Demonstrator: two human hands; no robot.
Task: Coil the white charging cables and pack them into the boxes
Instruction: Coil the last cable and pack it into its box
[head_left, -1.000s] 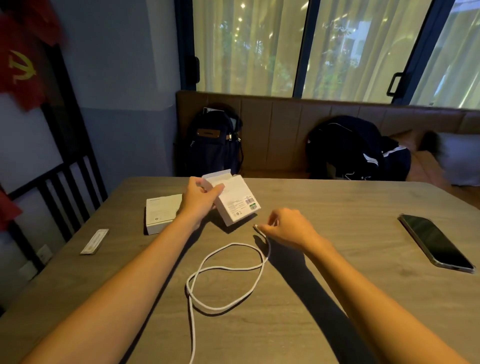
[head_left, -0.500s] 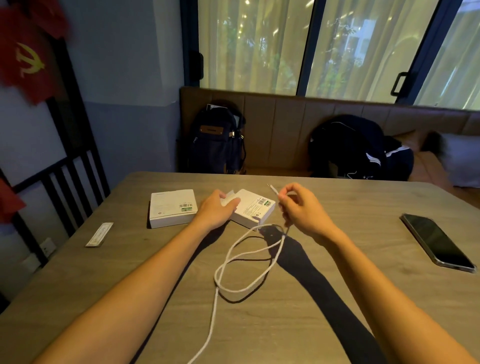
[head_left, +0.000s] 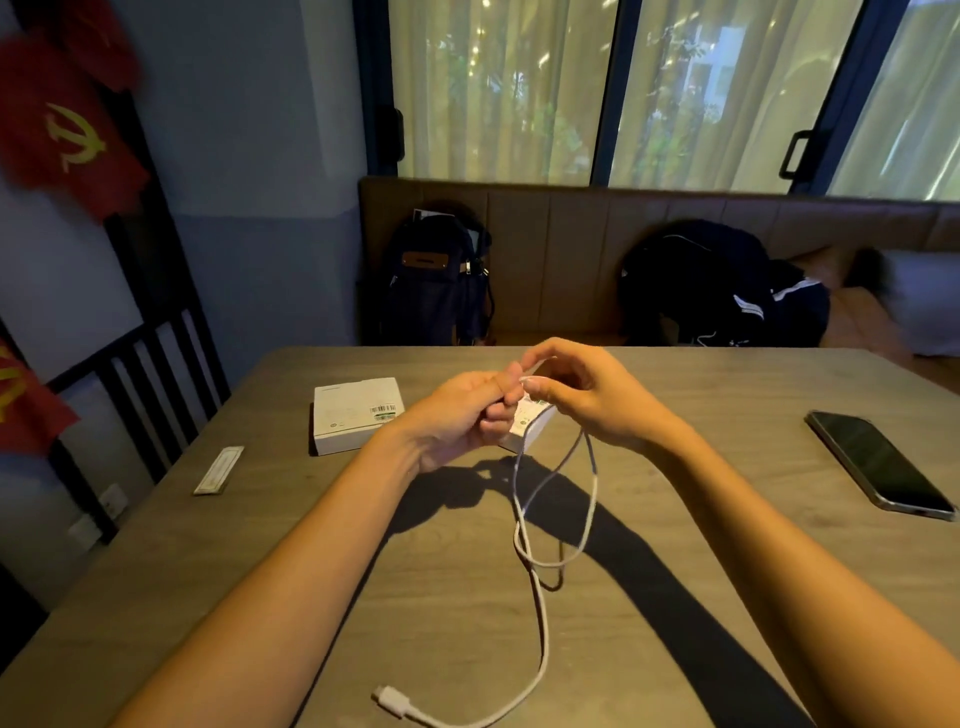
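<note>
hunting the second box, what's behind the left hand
A small white cardboard box with a green-marked label shows behind the left hand, which covers the rest; whether it is open cannot be told.

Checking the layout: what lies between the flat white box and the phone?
Head view: the left hand and right hand, meeting over a second box, with the white cable hanging from them; then bare table.

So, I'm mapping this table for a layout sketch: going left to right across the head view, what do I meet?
paper strip → white box → left hand → right hand, both pinching the cable → phone
</note>
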